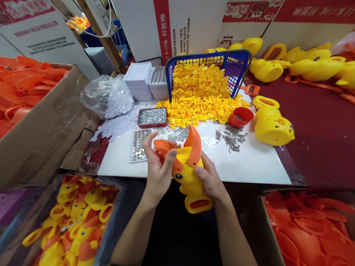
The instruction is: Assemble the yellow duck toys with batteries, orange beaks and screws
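Note:
A yellow plastic duck toy (192, 180) with an orange beak is tilted in front of me, above the table's near edge. Around its body my right hand (210, 179) is closed, thumb on the near side. My left hand (159, 173) holds the orange beak (165, 148) between thumb and fingers; some of those fingertips are hidden behind it. The beak's two orange halves stand wide apart. Just beyond the left hand lies a white tray of round silvery coin-like pieces (139, 143). Small metal bits (179, 134) are scattered behind the toy.
A blue basket (239, 75) spills small yellow parts (196, 106). Nearby are a red cup (241, 117), loose screws (233, 139), a red tray (152, 117) and another duck (273, 127). Boxes of orange parts (311, 233) and finished-looking ducks (79, 223) flank my lap.

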The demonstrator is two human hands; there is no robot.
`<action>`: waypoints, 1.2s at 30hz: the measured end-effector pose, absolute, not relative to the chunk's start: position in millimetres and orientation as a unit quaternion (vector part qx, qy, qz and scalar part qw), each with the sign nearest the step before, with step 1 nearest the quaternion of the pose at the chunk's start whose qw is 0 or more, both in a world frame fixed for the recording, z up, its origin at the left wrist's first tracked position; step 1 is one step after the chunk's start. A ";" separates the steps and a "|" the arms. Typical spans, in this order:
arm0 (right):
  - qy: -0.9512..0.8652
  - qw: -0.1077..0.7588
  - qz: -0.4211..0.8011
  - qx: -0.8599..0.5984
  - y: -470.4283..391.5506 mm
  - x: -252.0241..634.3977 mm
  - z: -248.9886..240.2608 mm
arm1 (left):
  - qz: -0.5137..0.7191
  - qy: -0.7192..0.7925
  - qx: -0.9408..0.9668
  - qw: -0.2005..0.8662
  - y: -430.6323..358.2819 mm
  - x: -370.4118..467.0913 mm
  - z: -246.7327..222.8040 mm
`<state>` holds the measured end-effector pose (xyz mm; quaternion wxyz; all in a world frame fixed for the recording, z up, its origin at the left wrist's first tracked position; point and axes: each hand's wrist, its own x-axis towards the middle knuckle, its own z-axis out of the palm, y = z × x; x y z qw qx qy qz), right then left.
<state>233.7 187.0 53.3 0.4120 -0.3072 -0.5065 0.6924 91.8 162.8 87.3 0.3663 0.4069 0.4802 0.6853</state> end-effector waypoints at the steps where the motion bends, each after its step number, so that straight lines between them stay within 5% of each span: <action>1: -0.507 0.412 0.693 -0.305 187.2 233.5 53.5 | 0.679 0.487 0.410 0.366 164.1 92.1 87.8; 8: -0.518 0.408 0.690 -0.299 187.4 235.5 53.4 | 0.637 0.524 0.435 0.361 159.6 88.1 86.1; 16: -0.541 0.397 0.682 -0.291 186.4 237.6 53.2 | 0.578 0.451 0.431 0.526 140.2 69.8 88.2; 36: -0.526 0.417 0.666 -0.326 184.2 230.6 50.2 | 0.615 0.446 0.384 0.526 163.2 75.4 84.7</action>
